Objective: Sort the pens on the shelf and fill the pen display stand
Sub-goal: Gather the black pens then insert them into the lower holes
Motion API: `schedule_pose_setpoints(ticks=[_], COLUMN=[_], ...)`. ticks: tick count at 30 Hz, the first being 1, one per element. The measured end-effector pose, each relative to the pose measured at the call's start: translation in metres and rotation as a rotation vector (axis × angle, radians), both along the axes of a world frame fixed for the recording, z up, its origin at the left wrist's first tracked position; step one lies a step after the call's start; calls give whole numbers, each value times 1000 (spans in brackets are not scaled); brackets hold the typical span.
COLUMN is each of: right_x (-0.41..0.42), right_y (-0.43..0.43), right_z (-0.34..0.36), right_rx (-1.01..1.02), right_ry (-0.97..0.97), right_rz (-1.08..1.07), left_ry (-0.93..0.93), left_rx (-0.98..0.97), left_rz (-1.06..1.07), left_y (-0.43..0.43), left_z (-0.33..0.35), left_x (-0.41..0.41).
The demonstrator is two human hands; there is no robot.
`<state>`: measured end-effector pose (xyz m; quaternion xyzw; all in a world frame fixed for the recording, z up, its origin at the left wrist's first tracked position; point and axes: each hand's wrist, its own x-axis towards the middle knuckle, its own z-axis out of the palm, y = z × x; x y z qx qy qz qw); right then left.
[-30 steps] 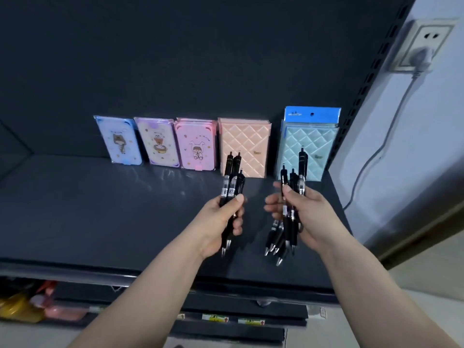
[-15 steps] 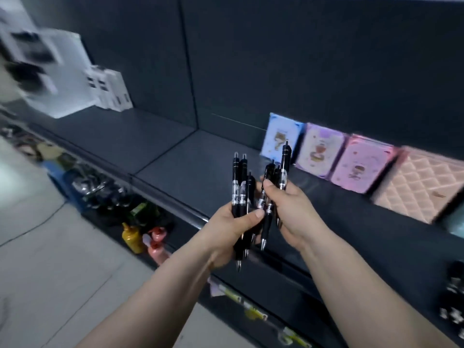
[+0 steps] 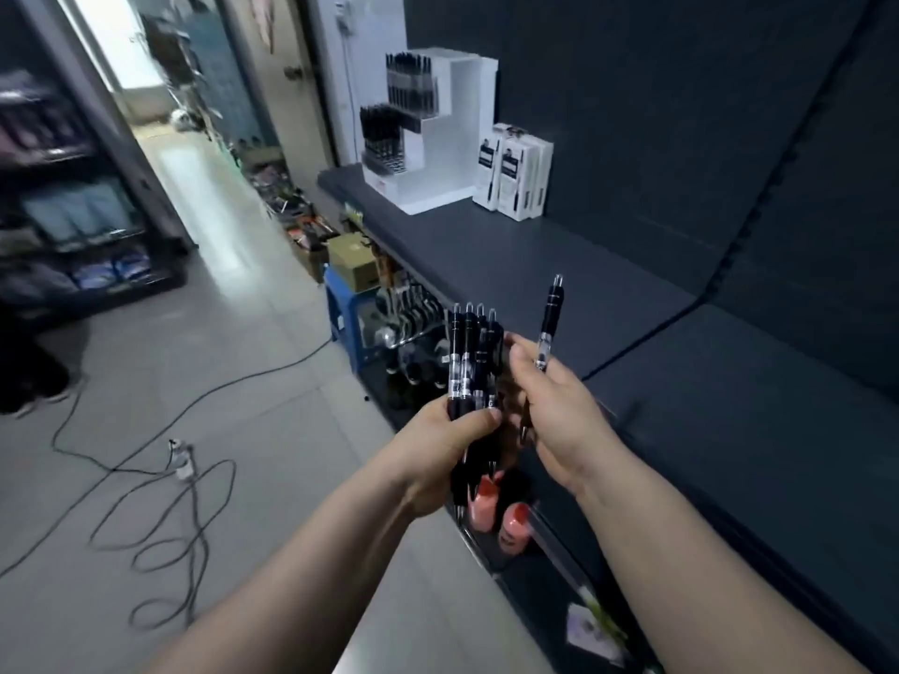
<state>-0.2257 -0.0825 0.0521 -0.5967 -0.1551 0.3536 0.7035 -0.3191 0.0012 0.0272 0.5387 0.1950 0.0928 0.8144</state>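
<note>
In the head view, a bundle of black pens was seen held upright in the left hand. Four clicker tops were visible side by side above the fist, and clear sections with pale bands were seen partway down the barrels. The fingers were curled round the lower barrels and the thumb was laid across the front of them. The tips were seen poking out below the palm.

A single black pen was pinched in the right hand, with its clicker end raised higher than the bundle and tilted slightly to the right. Its lower part was hidden behind the curled fingers. The right hand was held just beside the bundle; whether its fingertips touched the pens could not be told.

Both hands were held in front of the edge of the dark shelf. The white stepped pen display stand was seen at the far end of that shelf, well apart from the hands, with rows of black pens standing in two of its tiers. White boxes were stood just beside it. Cables were seen lying on the tiled floor to the left.
</note>
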Motion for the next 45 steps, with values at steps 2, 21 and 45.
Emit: schedule_pose_setpoints(ticks=[2, 21, 45], right_x=[3, 117, 265], right_y=[38, 336, 566], right_z=[-5, 24, 38], right_rx=[-60, 16, -82], right_ry=[-30, -393, -637], right_rz=[47, -47, -844], left_ry=[-42, 32, 44], left_rx=[-18, 2, 222], left_rz=[-3, 256, 28], left_y=[29, 318, 644], left_z=[-4, 4, -9], left_x=[2, 77, 236])
